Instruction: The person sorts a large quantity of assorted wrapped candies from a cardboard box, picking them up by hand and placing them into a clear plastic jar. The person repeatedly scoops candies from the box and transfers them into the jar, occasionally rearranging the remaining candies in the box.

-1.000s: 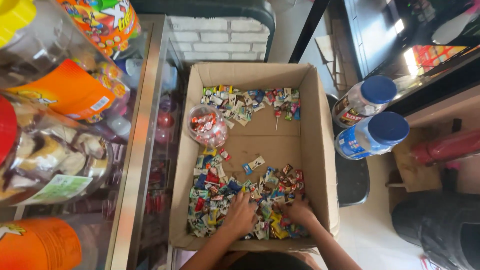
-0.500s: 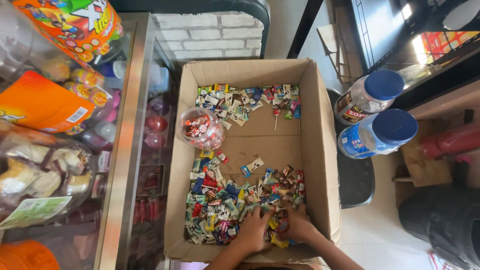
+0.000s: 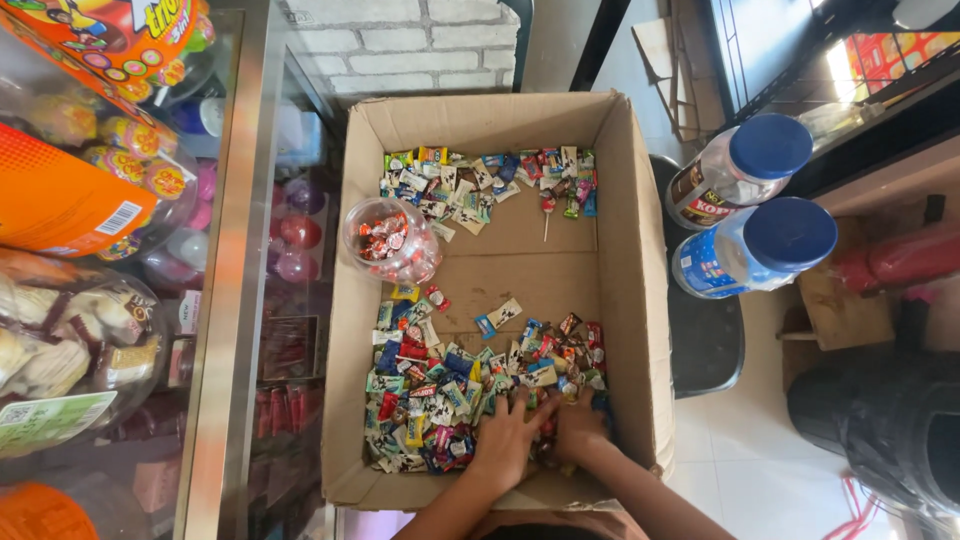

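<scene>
A brown cardboard box (image 3: pixel 630 250) lies open below me, with several wrapped candies in it. My left hand (image 3: pixel 508 437) and my right hand (image 3: pixel 577 424) are side by side on the near candy pile (image 3: pixel 440 390), fingers pressed into the wrappers at the box's near right corner. Whether either hand grips any candy is hidden by the fingers. A second candy pile (image 3: pixel 480 180) lies at the far end. A clear open plastic jar (image 3: pixel 390 240) holding red-wrapped candies sits on its side by the left wall.
Two clear jars with blue lids (image 3: pixel 760 210) lie to the right of the box. A glass display counter (image 3: pixel 240 270) with snack jars and packets stands along the left. A black bag (image 3: pixel 880 430) sits at the right on the tiled floor.
Both hands have come closer together over the near candy pile and shifted slightly towards the right corner. The view has tilted a little.
</scene>
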